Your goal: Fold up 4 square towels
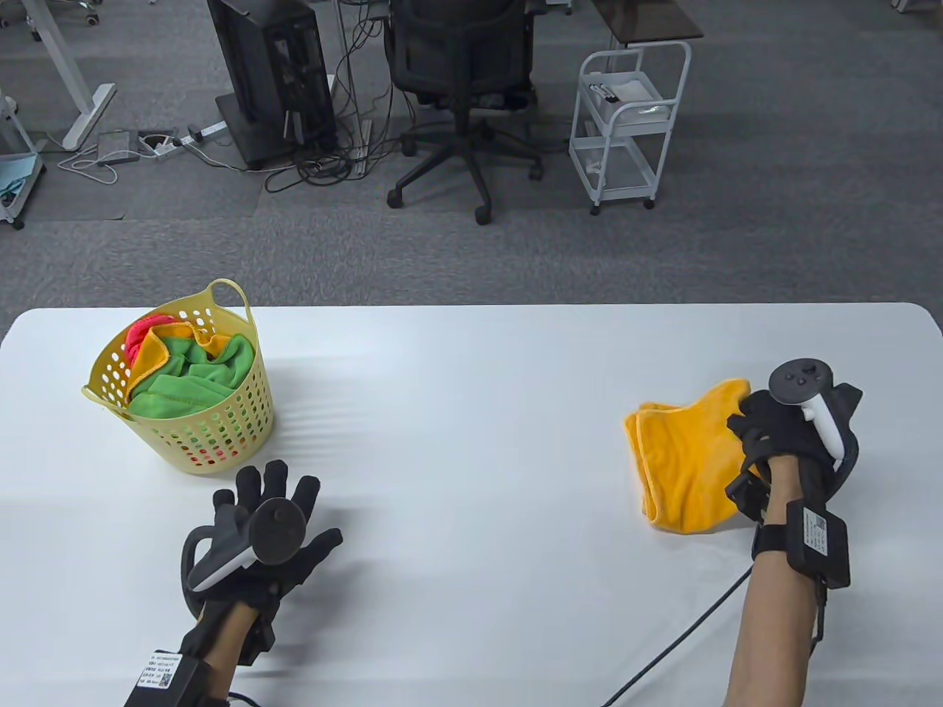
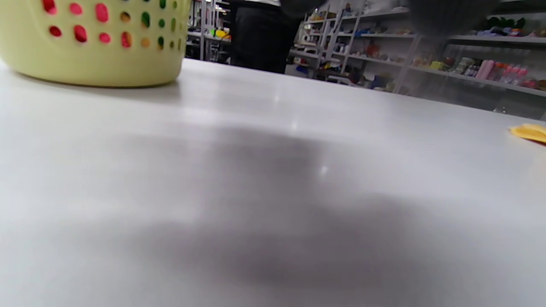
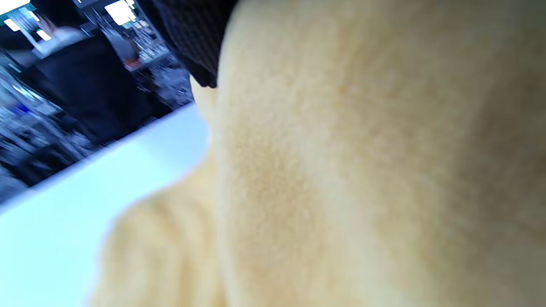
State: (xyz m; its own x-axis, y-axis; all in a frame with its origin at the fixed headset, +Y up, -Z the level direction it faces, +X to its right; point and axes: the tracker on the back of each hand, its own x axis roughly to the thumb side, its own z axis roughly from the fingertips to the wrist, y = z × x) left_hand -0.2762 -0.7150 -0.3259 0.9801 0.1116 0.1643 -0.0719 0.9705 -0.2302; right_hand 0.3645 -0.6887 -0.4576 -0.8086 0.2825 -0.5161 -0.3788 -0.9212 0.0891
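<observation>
right hand (image 1: pixel 781 434) clutching a bunched orange towel (image 1: pixel 681 468) on the white table (image 1: pixel 471 383), left hand (image 1: pixel 269 515) fingers spread near the yellow basket (image 1: pixel 184 434) of towels

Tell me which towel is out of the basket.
The orange towel, gripped by the right hand on the table; the others sit bunched in the yellow basket.

Beyond the far edge of the white table (image 1: pixel 471 412), a black office chair (image 1: pixel 464 81) stands on the grey carpet (image 1: pixel 796 206). Left of it is a dark computer tower (image 1: pixel 269 74) with cables (image 1: pixel 324 166); right of it a white rolling cart (image 1: pixel 630 121).
</observation>
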